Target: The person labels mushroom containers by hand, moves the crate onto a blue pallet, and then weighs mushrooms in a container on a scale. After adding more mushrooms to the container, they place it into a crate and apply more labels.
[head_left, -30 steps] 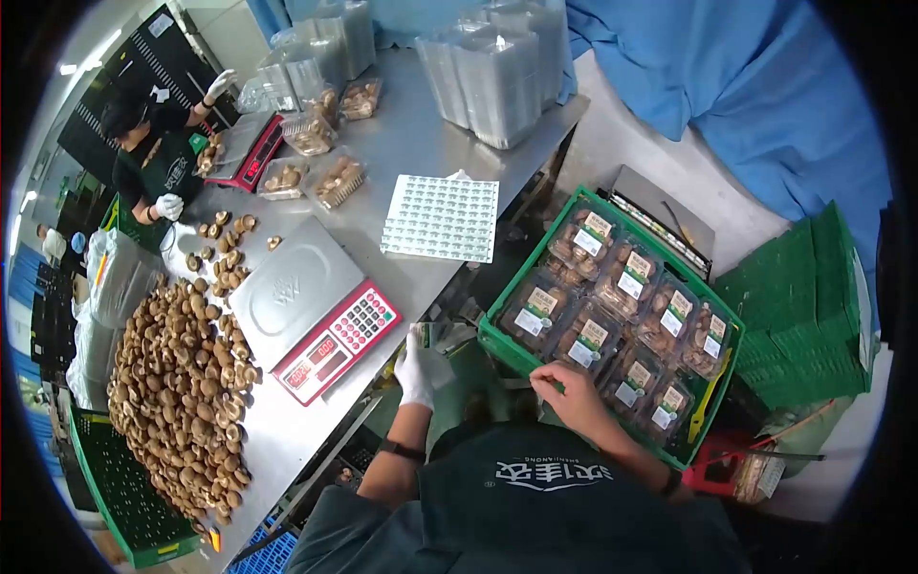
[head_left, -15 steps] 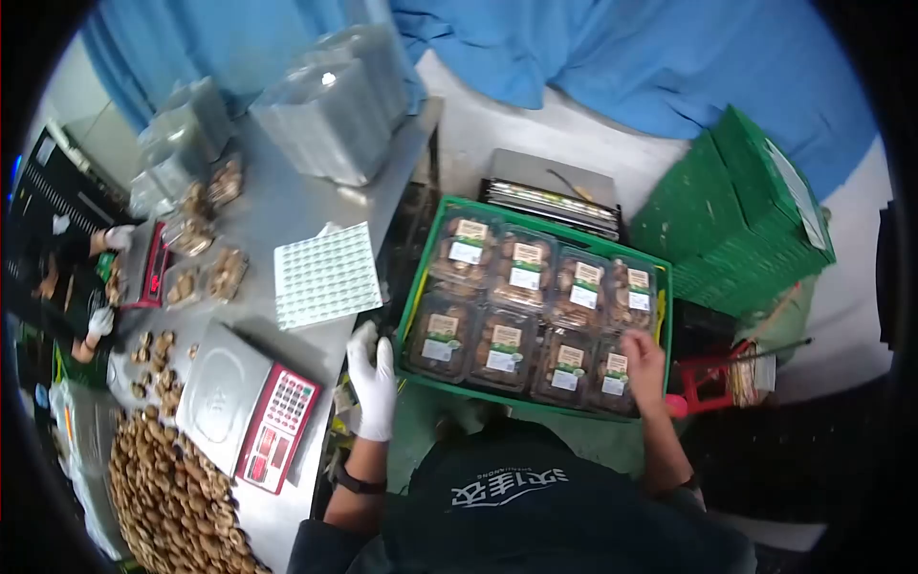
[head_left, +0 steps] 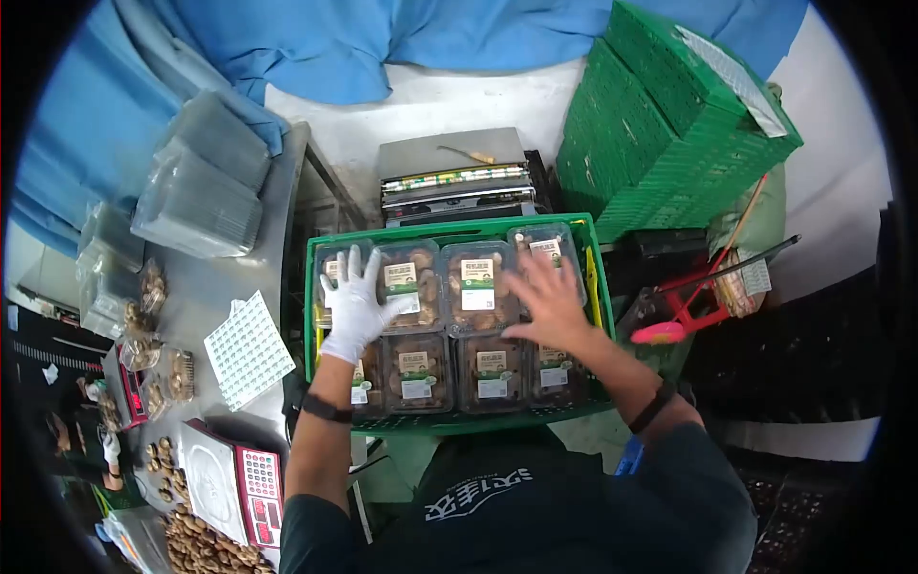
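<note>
A green crate (head_left: 449, 230) in front of me holds two rows of clear lidded boxes of brown mushrooms (head_left: 478, 287), each with a printed label. My left hand (head_left: 354, 304), in a white glove, is open with fingers spread over the left boxes of the far row and partly hides their labels. On the other side, my bare right hand (head_left: 553, 301) spreads its fingers over the far right box (head_left: 540, 247). Neither hand grips anything. Closest to me lies the near row, with a box (head_left: 414, 373) left of the middle.
To the left, a steel table (head_left: 273, 220) carries a label sheet (head_left: 249, 351), a scale (head_left: 215, 483), loose mushrooms (head_left: 206, 545) and stacked plastic containers (head_left: 206, 182). A co-worker's gloved hand (head_left: 111, 448) shows at far left. Green crates (head_left: 660, 124) stand stacked at back right.
My view has turned left, putting the crate in the middle. My left hand has moved from beside the crate to over its boxes; my right hand has opened and reached to the far row.
</note>
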A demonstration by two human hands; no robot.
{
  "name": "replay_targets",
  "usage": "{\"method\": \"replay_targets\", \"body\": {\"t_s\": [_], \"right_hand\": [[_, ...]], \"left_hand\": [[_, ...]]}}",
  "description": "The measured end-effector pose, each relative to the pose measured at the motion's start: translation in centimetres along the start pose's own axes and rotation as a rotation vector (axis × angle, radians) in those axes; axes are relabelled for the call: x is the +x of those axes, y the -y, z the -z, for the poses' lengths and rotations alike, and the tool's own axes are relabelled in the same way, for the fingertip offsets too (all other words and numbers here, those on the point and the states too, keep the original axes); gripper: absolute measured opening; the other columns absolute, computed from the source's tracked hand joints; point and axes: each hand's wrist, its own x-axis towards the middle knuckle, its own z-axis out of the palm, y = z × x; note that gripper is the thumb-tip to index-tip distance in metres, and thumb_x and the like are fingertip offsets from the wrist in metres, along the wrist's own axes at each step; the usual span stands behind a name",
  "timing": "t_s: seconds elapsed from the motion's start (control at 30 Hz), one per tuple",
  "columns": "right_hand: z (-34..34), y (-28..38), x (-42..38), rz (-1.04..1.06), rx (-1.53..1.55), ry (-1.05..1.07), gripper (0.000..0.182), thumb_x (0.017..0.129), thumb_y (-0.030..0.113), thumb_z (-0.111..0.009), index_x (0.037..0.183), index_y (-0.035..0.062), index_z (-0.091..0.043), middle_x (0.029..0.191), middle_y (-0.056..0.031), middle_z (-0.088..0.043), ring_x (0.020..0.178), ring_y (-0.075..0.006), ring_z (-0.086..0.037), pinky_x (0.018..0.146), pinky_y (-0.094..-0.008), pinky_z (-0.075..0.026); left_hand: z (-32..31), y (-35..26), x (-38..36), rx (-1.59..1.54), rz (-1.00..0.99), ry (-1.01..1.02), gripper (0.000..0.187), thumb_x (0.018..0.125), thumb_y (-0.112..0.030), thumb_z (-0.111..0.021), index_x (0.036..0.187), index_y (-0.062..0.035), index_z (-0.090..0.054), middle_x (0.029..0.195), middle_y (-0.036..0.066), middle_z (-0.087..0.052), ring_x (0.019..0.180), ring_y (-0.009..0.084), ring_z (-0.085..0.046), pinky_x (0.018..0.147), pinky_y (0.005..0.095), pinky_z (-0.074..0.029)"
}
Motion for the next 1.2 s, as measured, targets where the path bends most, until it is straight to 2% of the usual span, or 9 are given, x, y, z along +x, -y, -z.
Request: {"method": "replay_targets", "body": {"t_s": [0.47, 0.6, 0.67, 0.73, 0.83, 0.97, 1.1, 1.17, 1.2], "right_hand": [[0.9, -2.3, -1.1, 0.016, 0.21, -0.231, 0.084, 0.063, 0.032, -0.086, 0.137, 0.0127, -0.051, 0.139, -0.0177, -0.045, 0.128, -0.0388, -0.044, 0.107, -0.0559, -0.031], [1.9, -6.9, -7.5, -0.651, 0.143, -0.33, 0.06, 0.083, 0.013, -0.073, 0.136, 0.0006, -0.048, 0.131, -0.0245, -0.048, 0.12, -0.0393, -0.048, 0.102, -0.0434, -0.04], [0.3, -9.1, -11.0, -0.677, 0.211, -0.319, 0.037, 0.091, 0.016, -0.066, 0.122, -0.0011, -0.057, 0.109, -0.0171, -0.058, 0.096, -0.0275, -0.058, 0.084, -0.0355, -0.047], [-0.5, -10.0, -12.2, -1.033, 0.913, 0.056, 0.023, 0.097, 0.021, -0.06, 0.102, -0.001, -0.062, 0.079, -0.0048, -0.056, 0.068, -0.0135, -0.051, 0.061, -0.0301, -0.042], [-1.4, -9.3, -11.6, -0.999, 0.9, -0.097, 0.024, 0.099, 0.025, -0.057, 0.085, 0.0054, -0.059, 0.064, 0.0045, -0.047, 0.054, -0.0049, -0.042, 0.048, -0.0253, -0.033], [-1.5, -13.3, -13.1, -0.843, 0.406, -0.186, 0.029, 0.098, 0.026, -0.056, 0.081, 0.0035, -0.061, 0.068, 0.0012, -0.052, 0.06, -0.0084, -0.045, 0.053, -0.0287, -0.035], [2.9, -19.4, -9.8, -0.852, 0.763, -0.016, 0.024, 0.099, 0.03, -0.056, 0.09, 0.0093, -0.063, 0.07, 0.0053, -0.051, 0.056, -0.0058, -0.045, 0.046, -0.0234, -0.031], [14.0, -3.3, -2.0, -0.846, 0.425, 0.193, 0.047, 0.099, 0.03, -0.057, 0.122, -0.0109, -0.06, 0.12, -0.0251, -0.064, 0.108, -0.0323, -0.058, 0.099, -0.0371, -0.045], [15.2, -3.8, -1.3, -0.765, 0.381, 0.232, 0.044, 0.099, 0.029, -0.057, 0.119, -0.0091, -0.063, 0.114, -0.0192, -0.066, 0.099, -0.0276, -0.059, 0.085, -0.0358, -0.051]], "left_hand": [[1.5, -0.3, -3.0, 0.017, 0.023, -0.237, 0.086, 0.077, -0.057, -0.072, 0.143, -0.0074, -0.046, 0.15, 0.024, -0.036, 0.137, 0.0427, -0.035, 0.112, 0.0587, -0.025], [-2.0, 9.5, -6.3, 0.043, 0.571, -0.253, 0.062, 0.093, -0.053, -0.059, 0.124, 0.0008, -0.057, 0.102, 0.024, -0.066, 0.094, 0.0322, -0.065, 0.08, 0.0411, -0.052], [-0.3, 10.2, -6.3, -0.535, 0.95, 0.171, 0.062, 0.094, -0.056, -0.057, 0.112, 0.0027, -0.063, 0.08, 0.018, -0.066, 0.079, 0.0252, -0.066, 0.07, 0.0392, -0.052], [-2.5, 11.6, -7.2, -0.64, 0.999, 0.116, 0.062, 0.095, -0.056, -0.056, 0.102, 0.0046, -0.066, 0.077, 0.014, -0.064, 0.076, 0.0177, -0.061, 0.068, 0.0357, -0.05], [-3.5, 11.7, -8.0, -0.724, 0.826, -0.161, 0.054, 0.096, -0.048, -0.059, 0.095, 0.0057, -0.068, 0.079, 0.01, -0.066, 0.075, 0.0137, -0.056, 0.068, 0.0323, -0.047], [-0.8, 8.5, -10.7, -0.829, 0.845, -0.201, 0.055, 0.089, -0.046, -0.069, 0.108, 0.0055, -0.068, 0.088, 0.011, -0.069, 0.082, 0.0141, -0.058, 0.073, 0.0331, -0.049], [3.4, 6.9, -17.0, -0.875, 0.838, -0.153, 0.077, 0.087, -0.065, -0.057, 0.113, 0.0083, -0.065, 0.099, 0.025, -0.07, 0.096, 0.0321, -0.068, 0.086, 0.0416, -0.051], [7.7, 4.7, -20.2, -0.978, 0.861, -0.173, 0.071, 0.09, -0.058, -0.058, 0.112, 0.0088, -0.065, 0.098, 0.019, -0.07, 0.093, 0.0254, -0.065, 0.086, 0.0376, -0.05], [9.0, 4.3, -22.1, -0.994, 0.858, -0.195, 0.067, 0.092, -0.054, -0.059, 0.115, 0.0088, -0.064, 0.098, 0.014, -0.069, 0.091, 0.0185, -0.063, 0.085, 0.0339, -0.05]]}}
